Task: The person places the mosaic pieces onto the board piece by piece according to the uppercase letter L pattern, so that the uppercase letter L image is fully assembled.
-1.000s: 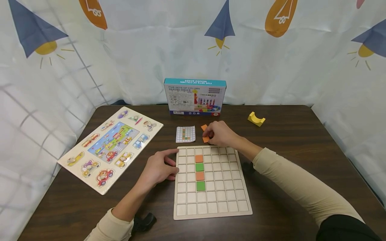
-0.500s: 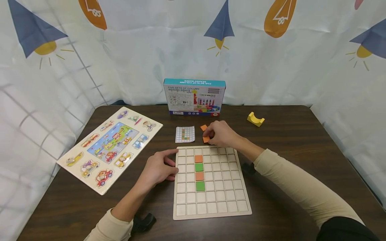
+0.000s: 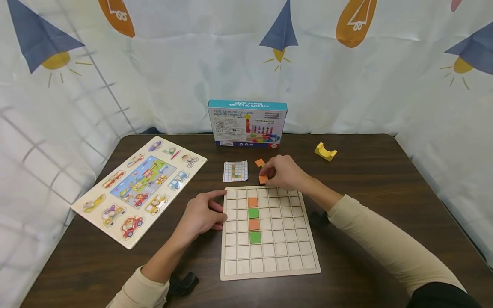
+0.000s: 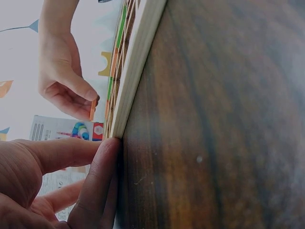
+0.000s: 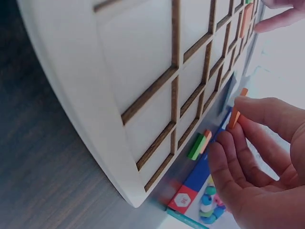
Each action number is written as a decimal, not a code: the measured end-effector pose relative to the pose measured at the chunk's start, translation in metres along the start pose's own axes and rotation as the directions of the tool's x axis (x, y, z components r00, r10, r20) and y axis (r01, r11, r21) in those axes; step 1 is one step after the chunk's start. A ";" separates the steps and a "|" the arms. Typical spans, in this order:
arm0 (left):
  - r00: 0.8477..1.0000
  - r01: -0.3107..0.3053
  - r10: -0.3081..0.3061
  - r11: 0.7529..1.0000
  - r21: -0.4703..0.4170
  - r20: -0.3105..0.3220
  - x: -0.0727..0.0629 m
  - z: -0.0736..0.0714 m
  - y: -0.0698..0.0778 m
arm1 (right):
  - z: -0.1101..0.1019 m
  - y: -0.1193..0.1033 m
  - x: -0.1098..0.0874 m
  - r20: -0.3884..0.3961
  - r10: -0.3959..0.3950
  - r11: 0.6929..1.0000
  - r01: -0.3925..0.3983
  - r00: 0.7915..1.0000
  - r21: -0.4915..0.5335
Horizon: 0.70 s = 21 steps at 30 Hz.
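In the head view a pale wooden grid board [image 3: 283, 262] lies flat, with orange tiles [image 3: 252, 202] and green tiles [image 3: 255, 237] alternating down one column. The left hand [image 3: 203, 215] is at its left edge; in the left wrist view, its fingertips [image 4: 110, 144] touch the board's side. Beyond the far edge, the right hand [image 3: 284, 172] pinches an orange square tile [image 5: 235, 115] between thumb and fingers. Another orange tile [image 3: 259, 163] lies just past that hand, with a green tile [image 5: 196, 146] beside it in the right wrist view.
A small printed grid card [image 3: 236, 171] lies behind the board. At the back stands a toy box [image 3: 247, 124]. A picture puzzle board [image 3: 139, 192] is at the left, and a yellow arched block [image 3: 325, 152] at the back right. A patterned curtain [image 3: 192, 64] hangs behind the table.
The orange tile in the right hand has tilted up slightly as the fingers pinch it. The left hand keeps its place at the board's edge.
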<state>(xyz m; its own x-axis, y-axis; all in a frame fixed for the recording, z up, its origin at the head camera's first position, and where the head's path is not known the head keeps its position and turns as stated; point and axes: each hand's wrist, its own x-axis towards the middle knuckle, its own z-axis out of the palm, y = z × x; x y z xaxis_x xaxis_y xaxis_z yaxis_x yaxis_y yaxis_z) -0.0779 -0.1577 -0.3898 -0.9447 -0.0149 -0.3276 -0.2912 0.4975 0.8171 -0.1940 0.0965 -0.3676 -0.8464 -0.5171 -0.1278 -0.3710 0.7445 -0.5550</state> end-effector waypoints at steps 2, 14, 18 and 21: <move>1.000 0.002 -0.002 1.000 0.000 0.000 0.000 0.000 0.000 | 0.000 -0.001 -0.002 -0.003 0.003 1.000 -0.003 1.000 0.003; 1.000 0.004 -0.004 1.000 0.015 0.003 0.000 -0.001 0.001 | -0.002 -0.010 -0.019 -0.011 0.022 0.999 -0.021 1.000 0.037; 1.000 0.001 -0.001 1.000 0.011 0.008 0.000 -0.001 0.001 | -0.001 -0.013 -0.027 -0.015 0.019 0.998 -0.018 1.000 0.057; 1.000 0.005 -0.005 1.000 0.004 0.010 0.000 -0.001 0.001 | 0.000 -0.015 -0.031 -0.013 0.024 0.997 -0.023 1.000 0.075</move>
<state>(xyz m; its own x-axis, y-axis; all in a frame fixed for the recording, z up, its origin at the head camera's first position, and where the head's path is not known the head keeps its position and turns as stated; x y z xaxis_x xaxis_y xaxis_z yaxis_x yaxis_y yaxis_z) -0.0782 -0.1584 -0.3888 -0.9417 -0.0082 -0.3363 -0.2949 0.5009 0.8137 -0.1621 0.1019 -0.3551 -0.8598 -0.4936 -0.1304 -0.3218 0.7222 -0.6123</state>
